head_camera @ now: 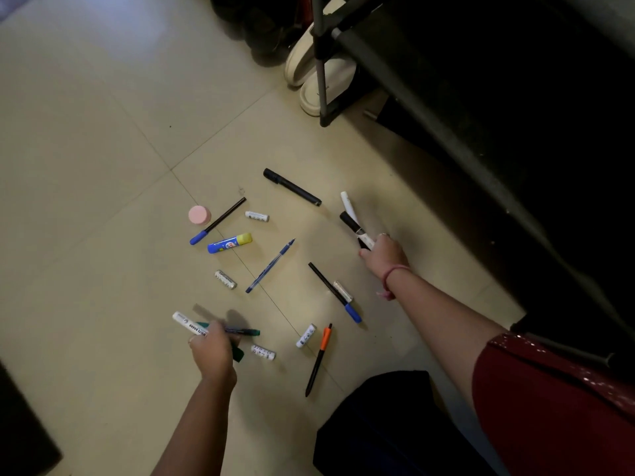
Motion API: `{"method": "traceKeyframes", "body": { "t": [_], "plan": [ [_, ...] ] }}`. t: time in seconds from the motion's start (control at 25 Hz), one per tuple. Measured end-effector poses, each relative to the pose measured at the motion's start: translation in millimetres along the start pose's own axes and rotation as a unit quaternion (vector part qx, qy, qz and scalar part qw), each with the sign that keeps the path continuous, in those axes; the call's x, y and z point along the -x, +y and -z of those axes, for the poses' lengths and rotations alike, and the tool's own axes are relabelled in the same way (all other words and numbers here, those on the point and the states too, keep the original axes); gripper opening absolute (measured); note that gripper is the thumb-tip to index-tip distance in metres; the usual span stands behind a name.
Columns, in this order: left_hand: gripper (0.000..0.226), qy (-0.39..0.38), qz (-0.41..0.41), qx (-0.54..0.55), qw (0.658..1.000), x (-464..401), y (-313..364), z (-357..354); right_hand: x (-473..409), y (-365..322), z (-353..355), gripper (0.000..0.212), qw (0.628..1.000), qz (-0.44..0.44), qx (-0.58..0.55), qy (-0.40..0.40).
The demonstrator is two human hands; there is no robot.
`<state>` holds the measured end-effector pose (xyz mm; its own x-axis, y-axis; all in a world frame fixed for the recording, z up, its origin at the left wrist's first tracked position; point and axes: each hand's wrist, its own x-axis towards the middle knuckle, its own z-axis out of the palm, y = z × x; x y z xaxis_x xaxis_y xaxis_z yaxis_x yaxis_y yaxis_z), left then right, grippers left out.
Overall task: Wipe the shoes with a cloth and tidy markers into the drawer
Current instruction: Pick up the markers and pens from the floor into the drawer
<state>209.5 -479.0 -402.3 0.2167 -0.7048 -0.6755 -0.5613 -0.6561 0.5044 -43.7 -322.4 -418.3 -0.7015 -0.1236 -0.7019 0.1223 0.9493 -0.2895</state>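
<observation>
Head view: tiled floor strewn with pens and markers, seen from above.
Left hand: fingers curled round a white whiteboard marker and a green marker, low over the floor.
Right hand: fingers clenched on a black marker and a white marker, both pointing away from the person.
Loose items: long black marker, blue pen, orange-capped pen, glue stick, pink round lid, several small white tubes.
Shoes: pale pair under a dark rack, well apart from the markers.
Drawer: not visible.
Cloth: not visible.
Technique: probably best to gather parallel, caps aligned, so that each bundle stays secure; leave non-markers.
</observation>
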Motion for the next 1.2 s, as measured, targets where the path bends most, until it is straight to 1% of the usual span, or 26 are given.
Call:
{"method": "traceKeyframes", "body": {
  "t": [0.04,0.08,0.12,0.16,0.2,0.24,0.28,0.32,0.36,0.4,0.44,0.48,0.52,0.6,0.64,0.68,0.76,0.84,0.92,0.96,1.0,1.04,1.08,1.12,1.16,1.2],
  "plan": [
    [0.01,-0.003,-0.004,0.002,1.0,1,4,-5,1,4,0,0.033,1.0,0.001,-0.012,-0.013],
    [0.012,-0.011,-0.006,0.015,1.0,5,10,-12,4,9,2,0.029,0.998,0.007,-0.047,-0.036],
    [0.011,-0.035,-0.006,0.04,0.999,11,17,-23,9,14,3,0.024,0.991,0.016,-0.111,-0.069],
    [0.01,-0.081,-0.004,0.076,0.994,20,25,-34,15,19,6,0.019,0.974,0.021,-0.194,-0.119],
    [0.01,-0.147,0.003,0.112,0.983,31,33,-47,23,23,8,0.018,0.945,0.028,-0.275,-0.177],
    [0.012,-0.223,0.007,0.133,0.966,44,39,-60,29,28,8,0.019,0.911,0.038,-0.337,-0.235],
    [0.019,-0.296,0.007,0.136,0.945,58,44,-72,35,32,6,0.023,0.88,0.048,-0.372,-0.29],
    [0.031,-0.351,0.008,0.123,0.928,71,47,-83,40,35,3,0.031,0.86,0.055,-0.379,-0.337],
    [0.047,-0.385,0.013,0.103,0.917,82,49,-92,43,35,0,0.038,0.852,0.061,-0.364,-0.371],
    [0.058,-0.403,0.019,0.083,0.911,90,49,-100,45,35,-1,0.043,0.853,0.069,-0.337,-0.393],
    [0.061,-0.406,0.02,0.065,0.911,97,48,-106,46,34,-1,0.045,0.859,0.077,-0.308,-0.402],
    [0.056,-0.395,0.011,0.046,0.917,101,47,-112,46,33,1,0.047,0.867,0.081,-0.289,-0.398],
    [0.047,-0.378,-0.005,0.019,0.926,102,46,-115,44,30,4,0.054,0.88,0.08,-0.278,-0.377],
    [0.036,-0.353,-0.044,-0.051,0.933,103,46,-120,40,23,9,0.072,0.909,0.066,-0.292,-0.291],
    [0.035,-0.353,-0.06,-0.077,0.93,105,46,-122,37,19,10,0.076,0.912,0.059,-0.317,-0.253],
    [0.036,-0.369,-0.073,-0.088,0.922,108,47,-125,34,15,11,0.076,0.908,0.057,-0.342,-0.238],
    [0.043,-0.431,-0.098,-0.099,0.891,115,50,-132,31,7,7,0.072,0.899,0.053,-0.359,-0.244],
    [0.055,-0.486,-0.107,-0.134,0.857,120,53,-139,27,-1,3,0.068,0.889,0.017,-0.39,-0.24],
    [0.058,-0.514,-0.13,-0.195,0.825,116,61,-141,20,-4,4,0.058,0.882,-0.018,-0.424,-0.205],
    [0.053,-0.516,-0.173,-0.234,0.806,113,67,-140,16,-3,5,0.051,0.876,-0.024,-0.441,-0.193],
    [0.046,-0.497,-0.235,-0.275,0.789,108,74,-140,12,0,7,0.044,0.863,-0.025,-0.467,-0.19],
    [0.04,-0.445,-0.307,-0.314,0.781,101,80,-138,10,4,8,0.037,0.847,-0.024,-0.496,-0.192],
    [0.037,-0.362,-0.379,-0.353,0.775,91,87,-138,9,8,8,0.031,0.831,-0.025,-0.522,-0.193],
    [0.036,-0.278,-0.434,-0.393,0.762,79,95,-139,9,13,8,0.028,0.823,-0.028,-0.535,-0.187],
    [0.038,-0.222,-0.471,-0.441,0.731,68,102,-142,11,17,6,0.028,0.828,-0.029,-0.531,-0.178],
    [0.042,-0.195,-0.493,-0.507,0.679,60,108,-145,12,22,4,0.029,0.839,-0.028,-0.515,-0.17]
  ]
}}
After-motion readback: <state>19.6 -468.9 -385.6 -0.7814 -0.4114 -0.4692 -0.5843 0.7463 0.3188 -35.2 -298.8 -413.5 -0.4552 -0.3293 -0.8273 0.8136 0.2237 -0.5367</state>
